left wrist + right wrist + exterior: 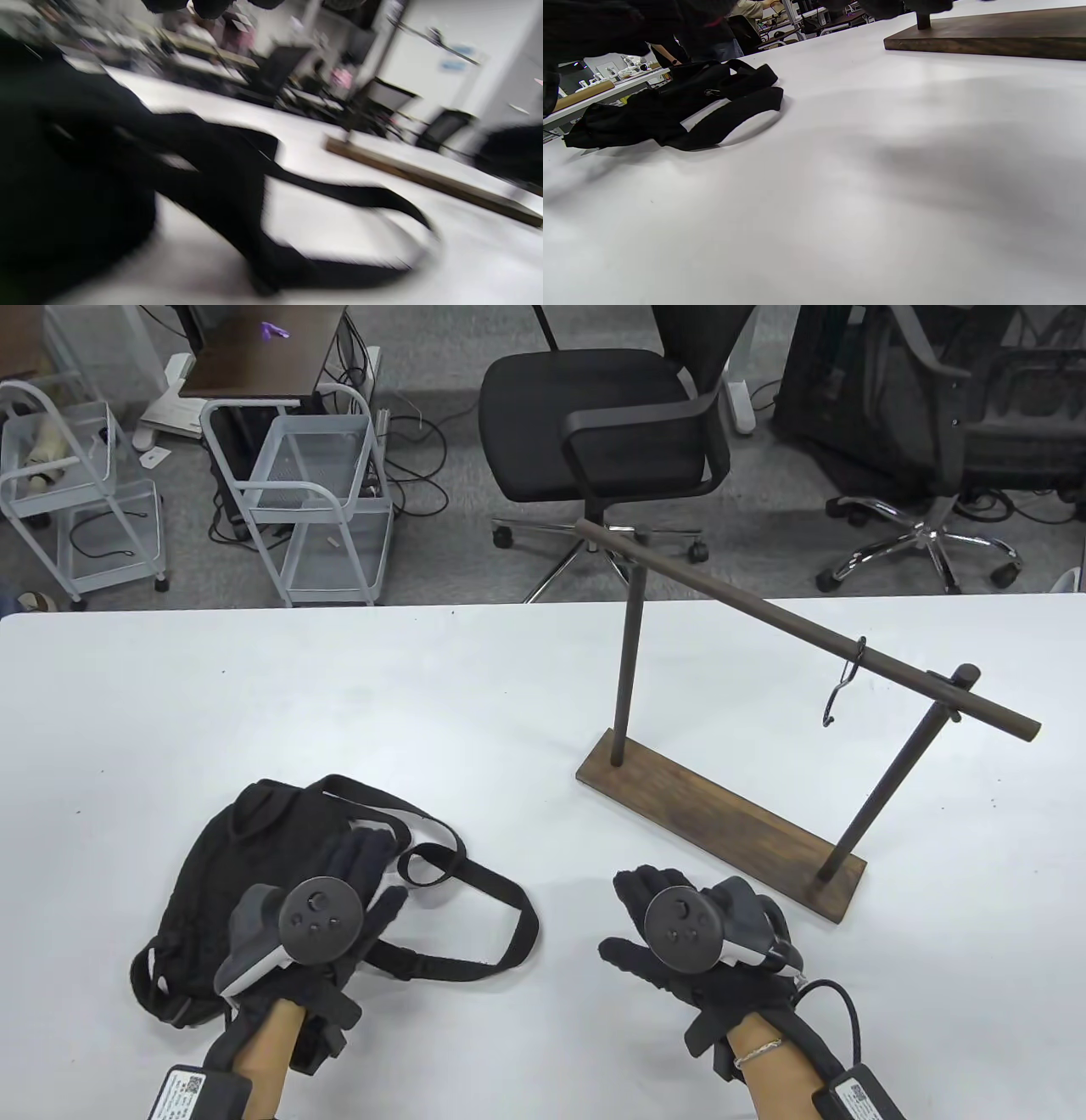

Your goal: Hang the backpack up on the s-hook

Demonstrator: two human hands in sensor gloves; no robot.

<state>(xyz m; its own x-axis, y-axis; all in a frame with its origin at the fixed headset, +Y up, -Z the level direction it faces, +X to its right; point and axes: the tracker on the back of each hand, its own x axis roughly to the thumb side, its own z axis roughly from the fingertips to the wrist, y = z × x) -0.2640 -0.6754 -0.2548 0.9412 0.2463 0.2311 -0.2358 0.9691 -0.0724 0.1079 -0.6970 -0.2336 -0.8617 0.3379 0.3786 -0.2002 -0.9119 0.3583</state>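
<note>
A black backpack (pixel 229 857) lies flat on the white table at the front left, its straps (pixel 501 916) looping out to the right. It also shows blurred in the left wrist view (pixel 85 169) and in the right wrist view (pixel 661 110). My left hand (pixel 361 869) lies over the backpack with fingers spread, above the straps near the top loop (pixel 424 865). My right hand (pixel 636 916) is open and holds nothing, hovering over bare table in front of the rack's wooden base (pixel 721 814). A dark s-hook (pixel 846 683) hangs from the slanted rail (pixel 806 628), near its right end.
The rack's two posts (pixel 626 661) rise from the base at mid-right. Beyond the table's far edge stand an office chair (pixel 611 432) and white wire carts (pixel 322 500).
</note>
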